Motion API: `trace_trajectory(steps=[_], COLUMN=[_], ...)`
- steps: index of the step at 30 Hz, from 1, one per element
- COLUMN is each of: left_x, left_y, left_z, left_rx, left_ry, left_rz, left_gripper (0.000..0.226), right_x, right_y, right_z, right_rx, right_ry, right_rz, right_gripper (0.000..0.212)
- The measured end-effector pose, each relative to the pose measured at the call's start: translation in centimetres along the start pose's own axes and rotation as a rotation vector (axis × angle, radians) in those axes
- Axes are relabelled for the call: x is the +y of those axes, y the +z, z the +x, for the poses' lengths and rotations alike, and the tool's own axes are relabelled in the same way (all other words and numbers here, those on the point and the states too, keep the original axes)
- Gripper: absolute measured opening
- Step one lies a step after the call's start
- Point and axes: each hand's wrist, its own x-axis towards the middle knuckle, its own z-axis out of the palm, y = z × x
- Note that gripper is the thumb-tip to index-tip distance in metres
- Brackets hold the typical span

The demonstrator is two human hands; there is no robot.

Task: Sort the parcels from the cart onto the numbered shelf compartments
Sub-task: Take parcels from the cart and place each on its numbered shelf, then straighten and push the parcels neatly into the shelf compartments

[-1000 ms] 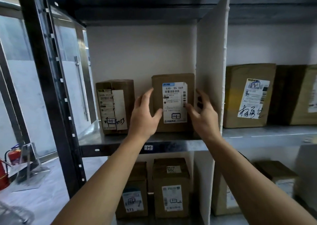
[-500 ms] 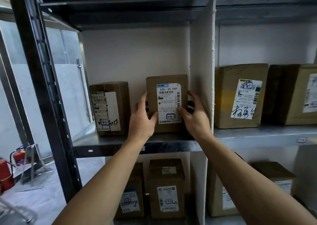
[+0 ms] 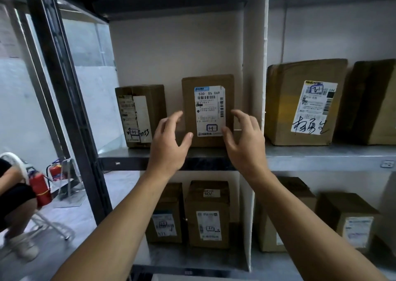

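Nearest: both bare forearms reach up to the shelf. Left hand (image 3: pixel 169 145) and right hand (image 3: pixel 244 145) hang in front of the parcel (image 3: pixel 188 109), fingers spread and loosely curved, nothing pinched. They look just off the cardboard, though contact at the fingertips can't be ruled out.

The parcel stands upright on the middle shelf (image 3: pixel 128 158), in the left compartment, just beside the white divider (image 3: pixel 254 87). Judgement: this one is placed and the hands are free for another. Other boxes sit in the compartments around it, so sorting looks well along. The cart is out of view, so what's left can't be told.

Writing:
- Lower box (image 3: pixel 207 205): top sticker reads "705", upside down.
- Shelf-edge tag (image 3: pixel 387 163): too small to read.
- Parcel label (image 3: pixel 210 109): "530- D5 069", a barcode, a blue header (maybe ZTO), and a hand-drawn boxed mark near the bottom.
- Left neighbour box (image 3: pixel 154 109): boxed mark plus scrawled digits, unclear.
- Right compartment box (image 3: pixel 285 100): boxed mark on top of its label, large black handwritten characters below.
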Motion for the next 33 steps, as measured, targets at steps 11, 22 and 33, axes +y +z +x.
trace_trajectory(steps=[11,22,33], left_x=[4.1,14.3,21.0], left_y=[-1.4,3.6,12.9], left_z=[-2.9,-2.9,6.0], left_rx=[-0.092,-0.106,0.013], left_ry=[0.280,0.424,0.359], left_rz=[0.264,0.086,0.118], left_gripper=[0.047,0.046,0.053], right_x=[1.9,6.4,12.5], right_y=[-6.3,-16.7,-21.2], right_z=[-3.2,-3.2,8.3], right_rx=[0.007,-0.001,0.083], right_ry=[-0.352,-0.259,-0.349], right_rz=[-0.381,-0.683,-0.503], right_gripper=[0.040,0.044,0.049])
